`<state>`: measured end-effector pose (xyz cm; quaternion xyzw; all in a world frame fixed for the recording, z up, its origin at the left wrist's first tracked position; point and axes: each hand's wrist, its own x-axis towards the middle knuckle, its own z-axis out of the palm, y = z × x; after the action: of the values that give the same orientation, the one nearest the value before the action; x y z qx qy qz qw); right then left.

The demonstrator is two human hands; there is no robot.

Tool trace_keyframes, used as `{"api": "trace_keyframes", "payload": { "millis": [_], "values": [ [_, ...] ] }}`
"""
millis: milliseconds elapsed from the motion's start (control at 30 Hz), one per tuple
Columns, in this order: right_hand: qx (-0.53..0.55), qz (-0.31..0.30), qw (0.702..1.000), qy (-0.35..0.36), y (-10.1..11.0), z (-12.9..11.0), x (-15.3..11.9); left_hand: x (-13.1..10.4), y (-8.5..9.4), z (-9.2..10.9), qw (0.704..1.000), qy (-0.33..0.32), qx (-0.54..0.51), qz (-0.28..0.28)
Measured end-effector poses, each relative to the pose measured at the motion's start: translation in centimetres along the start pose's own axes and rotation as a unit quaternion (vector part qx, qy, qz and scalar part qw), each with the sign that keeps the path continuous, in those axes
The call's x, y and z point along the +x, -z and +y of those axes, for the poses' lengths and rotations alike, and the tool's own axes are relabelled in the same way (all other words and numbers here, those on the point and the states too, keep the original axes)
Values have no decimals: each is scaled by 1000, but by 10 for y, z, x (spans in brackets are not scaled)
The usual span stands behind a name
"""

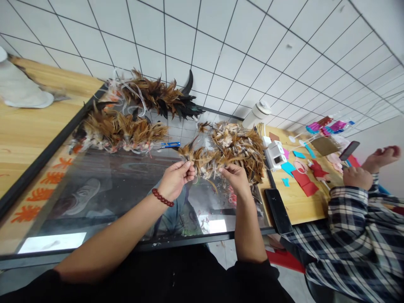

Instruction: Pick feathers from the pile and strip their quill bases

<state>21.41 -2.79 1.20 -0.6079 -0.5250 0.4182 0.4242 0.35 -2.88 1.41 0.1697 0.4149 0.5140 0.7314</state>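
My left hand (174, 180), with a dark red bead bracelet (162, 198) at its wrist, is closed in a pinch on a small brown feather bunch (190, 155). My right hand (235, 179) is also pinched, with its fingertips on feathers at the near left edge of a loose feather pile (241, 145); the exact piece between them is hard to make out. Just beyond my left hand lie blue thread snips (171, 144). To the left stretches a row of tied tan feather bunches (123, 128), and behind it a darker brown and black feather strand (158, 94).
A black-framed glass panel (126, 176) covers the table. At its right are a white bottle (258, 113), a white power adapter (275, 155) and a black phone (279, 210). A co-worker in a plaid sleeve (349, 206) sits there beside red and blue scraps (304, 183).
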Motion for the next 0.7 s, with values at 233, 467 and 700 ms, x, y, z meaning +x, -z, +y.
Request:
{"api": "trace_keyframes", "payload": {
  "millis": [233, 467, 700],
  "values": [
    [-99, 23, 994, 32, 7, 6, 0, -1, 0, -2, 1000, 24, -1, -14],
    [67, 25, 997, 12, -2, 0, 0, 0, 0, -2, 999, 26, -6, -18],
    [77, -57, 995, -5, -14, -10, -9, -2, 0, -4, 999, 39, 9, -15]
  ]
}}
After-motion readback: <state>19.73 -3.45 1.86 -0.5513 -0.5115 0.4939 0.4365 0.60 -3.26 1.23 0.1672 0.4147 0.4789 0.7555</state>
